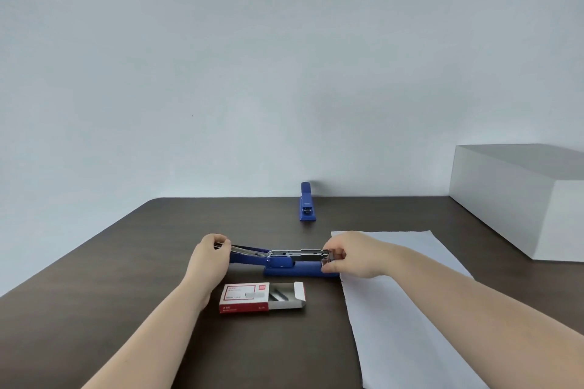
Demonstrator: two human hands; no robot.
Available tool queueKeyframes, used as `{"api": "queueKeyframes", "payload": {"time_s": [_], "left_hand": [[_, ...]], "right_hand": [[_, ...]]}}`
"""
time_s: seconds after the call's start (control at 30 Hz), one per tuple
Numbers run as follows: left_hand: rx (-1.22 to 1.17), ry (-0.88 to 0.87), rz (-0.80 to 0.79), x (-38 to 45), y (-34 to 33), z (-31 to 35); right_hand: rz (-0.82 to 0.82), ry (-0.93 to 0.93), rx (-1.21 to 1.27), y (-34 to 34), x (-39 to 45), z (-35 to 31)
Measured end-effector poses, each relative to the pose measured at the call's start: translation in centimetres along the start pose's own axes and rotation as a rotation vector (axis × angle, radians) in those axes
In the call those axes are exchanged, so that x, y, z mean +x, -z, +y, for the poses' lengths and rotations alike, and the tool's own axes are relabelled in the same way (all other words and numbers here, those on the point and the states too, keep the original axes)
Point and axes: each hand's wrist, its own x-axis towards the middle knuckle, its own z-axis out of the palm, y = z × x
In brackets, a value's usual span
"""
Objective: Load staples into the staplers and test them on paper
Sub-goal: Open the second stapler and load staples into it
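Observation:
A blue stapler (292, 270) lies opened flat in the middle of the dark table, its metal magazine exposed. My left hand (210, 257) pinches the tip of the swung-back top arm at the left end. My right hand (350, 254) grips the front end of the metal magazine at the right. In front of the stapler lies a red and white staple box (249, 297), its inner tray slid out to the right with staple strips inside. A second blue stapler (307, 203) stands closed at the table's far edge. A white paper sheet (398, 300) lies to the right under my right forearm.
A large white box (518, 199) stands at the back right corner of the table (126, 262). A pale wall rises right behind the table's far edge.

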Motion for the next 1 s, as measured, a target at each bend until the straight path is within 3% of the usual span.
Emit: {"api": "queueKeyframes", "payload": {"time_s": [0.27, 0.47, 0.6, 0.7, 0.77, 0.87, 1.0], "left_hand": [[0.275, -0.050, -0.024, -0.4, 0.4, -0.6], [0.299, -0.136, -0.014, -0.7, 0.6, -0.8], [0.341, -0.330, 0.041, -0.5, 0.8, -1.1], [0.365, -0.590, 0.061, -1.2, 0.8, -0.8], [0.386, -0.696, -0.030, -1.8, 0.8, -0.5], [0.453, -0.714, -0.220, -2.3, 0.8, -0.5], [0.494, -0.711, -0.289, -2.4, 0.9, -0.7]], "right_hand": [[-0.060, -0.020, 0.025, 0.7, -0.7, 0.1], [-0.084, -0.029, -0.031, 1.2, -0.6, -0.8], [0.103, 0.032, 0.043, 1.6, -0.8, -2.4], [0.101, 0.088, 0.010, 1.1, -0.7, -4.8], [0.061, 0.115, -0.015, 0.4, -0.6, -6.4], [0.015, 0.114, -0.063, -0.7, -0.2, -8.0], [-0.047, 0.072, -0.142, -1.7, 0.3, -8.5]]}}
